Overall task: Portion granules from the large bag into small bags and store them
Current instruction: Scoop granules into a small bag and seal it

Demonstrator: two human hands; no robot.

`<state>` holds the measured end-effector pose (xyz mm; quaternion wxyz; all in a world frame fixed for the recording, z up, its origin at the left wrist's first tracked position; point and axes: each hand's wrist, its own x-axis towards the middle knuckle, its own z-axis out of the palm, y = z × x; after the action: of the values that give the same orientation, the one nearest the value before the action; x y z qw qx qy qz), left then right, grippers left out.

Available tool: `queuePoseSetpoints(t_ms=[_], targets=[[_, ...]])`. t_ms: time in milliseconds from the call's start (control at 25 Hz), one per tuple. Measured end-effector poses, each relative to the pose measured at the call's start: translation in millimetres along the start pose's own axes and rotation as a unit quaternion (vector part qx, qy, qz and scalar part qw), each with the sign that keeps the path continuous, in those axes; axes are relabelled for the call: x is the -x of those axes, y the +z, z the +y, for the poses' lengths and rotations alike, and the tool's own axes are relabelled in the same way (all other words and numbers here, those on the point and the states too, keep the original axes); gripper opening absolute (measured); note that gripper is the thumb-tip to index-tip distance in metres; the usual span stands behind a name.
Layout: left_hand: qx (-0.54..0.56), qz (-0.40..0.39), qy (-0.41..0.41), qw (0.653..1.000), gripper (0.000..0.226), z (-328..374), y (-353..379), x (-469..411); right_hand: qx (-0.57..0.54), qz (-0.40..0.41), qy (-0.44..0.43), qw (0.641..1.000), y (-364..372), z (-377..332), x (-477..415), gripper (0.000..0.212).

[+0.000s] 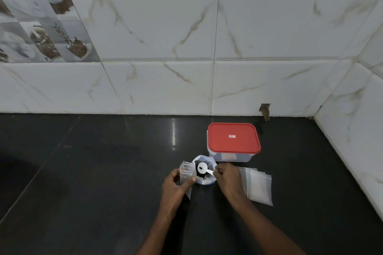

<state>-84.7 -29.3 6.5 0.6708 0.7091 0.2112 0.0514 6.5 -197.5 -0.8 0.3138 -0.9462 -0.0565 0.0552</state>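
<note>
Two hands work close together on the black counter [83, 172]. Farthest left, the left hand [178, 185] grips one small bag [185, 173] upright, fingers and thumb curled round its sides and its mouth facing up. We cannot tell how much it already holds.

Just beside it on the right stands the one large bag [207, 181], its top open and dark granules [200, 177] showing inside. One white spoon [202, 167] hangs over that opening. Its long axis runs from the bowl at the upper left to the handle at the lower right, where the right hand [227, 177] pinches the handle end. We cannot tell whether the bowl is loaded.

The small bag's mouth lies just left of the spoon's bowl, so we judge the coming move to be a short leftward carry over the large bag's rim. The right hand would do it while the left steadies.

Further right, a fanned stack of spare small bags [259, 188] lies flat. We see several but cannot count them exactly. Behind the large bag sits one clear container [230, 156] with its red lid [234, 141] on.
</note>
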Motion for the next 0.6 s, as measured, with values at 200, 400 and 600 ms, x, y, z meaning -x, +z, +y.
queuePoseSetpoints(t_ms=[200,400,600], targets=[[-0.01,-0.006,0.006,1.0,0.044,3,2,-2,0.1,0.025,0.002,0.995,-11,-3,5,0.026],[-0.027,0.001,0.027,0.999,0.032,10,9,2,-0.156,0.023,-0.025,0.987,-38,-32,30,0.017],[-0.046,-0.004,0.043,0.998,0.048,13,29,8,-0.22,-0.06,-0.007,0.974,-38,-54,48,0.025]])
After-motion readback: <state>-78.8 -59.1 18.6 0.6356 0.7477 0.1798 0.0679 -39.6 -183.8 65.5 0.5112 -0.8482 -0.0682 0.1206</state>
